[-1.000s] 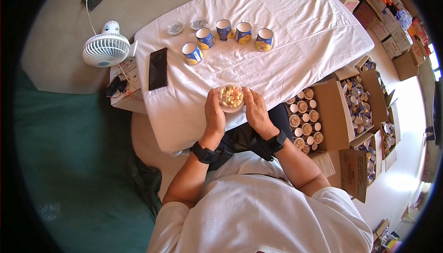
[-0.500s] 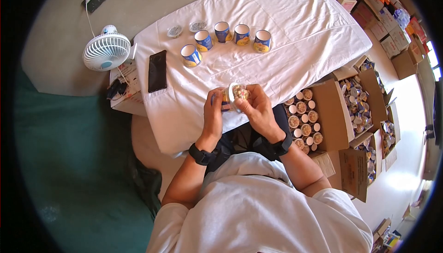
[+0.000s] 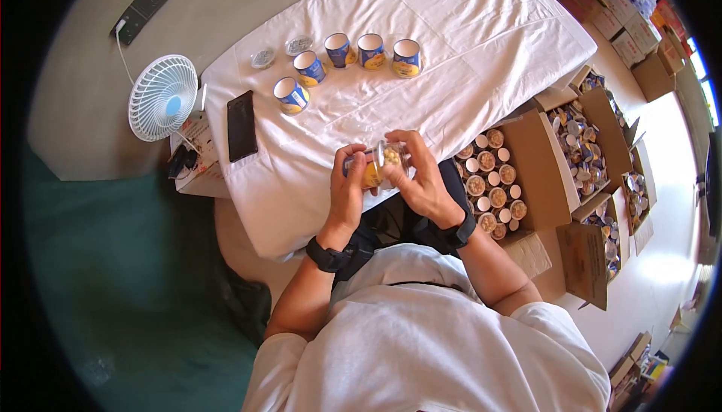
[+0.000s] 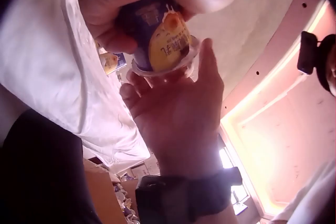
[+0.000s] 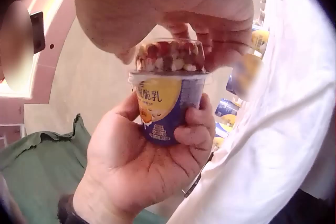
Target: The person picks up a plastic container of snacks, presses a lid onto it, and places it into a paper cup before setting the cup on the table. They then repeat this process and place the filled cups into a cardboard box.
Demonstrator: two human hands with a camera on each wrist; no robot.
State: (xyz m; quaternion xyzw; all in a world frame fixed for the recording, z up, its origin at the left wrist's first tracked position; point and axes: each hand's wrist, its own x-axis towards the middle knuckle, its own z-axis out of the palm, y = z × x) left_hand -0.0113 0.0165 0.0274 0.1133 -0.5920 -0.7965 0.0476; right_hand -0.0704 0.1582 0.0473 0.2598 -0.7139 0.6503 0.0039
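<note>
A blue-and-yellow paper snack cup (image 3: 371, 174) is held over the near edge of the table, tilted on its side in the head view. My left hand (image 3: 347, 195) grips the cup's body, with fingers and thumb curled round it in the right wrist view. My right hand (image 3: 430, 183) holds the clear domed lid (image 5: 170, 57) at the other end, thumb on one side and fingers on the other. Nuts and reddish pieces show through the dome. Lid and cup meet at the white rim (image 5: 157, 77). Part of the dome is hidden behind my right fingers.
Several open blue cups (image 3: 340, 51) stand on the white cloth (image 3: 466, 36), with two clear lids (image 3: 298, 45) near them. A black phone (image 3: 241, 126) lies at left by a fan (image 3: 162, 98). Cartons (image 3: 549, 175) of cups and lids stand at right.
The cup has turned from dome-up between both hands onto its side. My right hand has moved round the dome while the left holds the body. The head view has shifted slightly.
</note>
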